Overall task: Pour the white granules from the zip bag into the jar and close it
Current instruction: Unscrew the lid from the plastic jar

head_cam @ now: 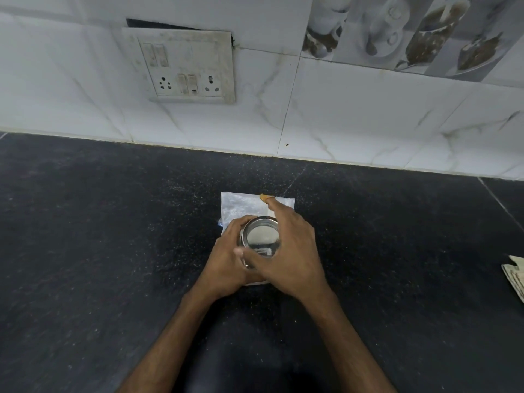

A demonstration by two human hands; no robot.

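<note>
A small glass jar (246, 262) stands on the black counter (113, 236), seen from above, with a shiny metal lid (259, 236) on its top. My left hand (226, 259) wraps around the jar's left side. My right hand (289, 251) grips the lid's rim from the right, thumb on the near edge and index finger stretched out toward the wall. The clear zip bag (241, 207) lies flat on the counter behind and partly under the jar and hands. It looks flat, and I cannot tell whether any granules remain in it.
The white tiled wall (340, 114) rises just behind the bag, with a switch and socket panel (184, 66) at upper left. A folded paper or cloth (514, 276) pokes in at the right edge of the counter.
</note>
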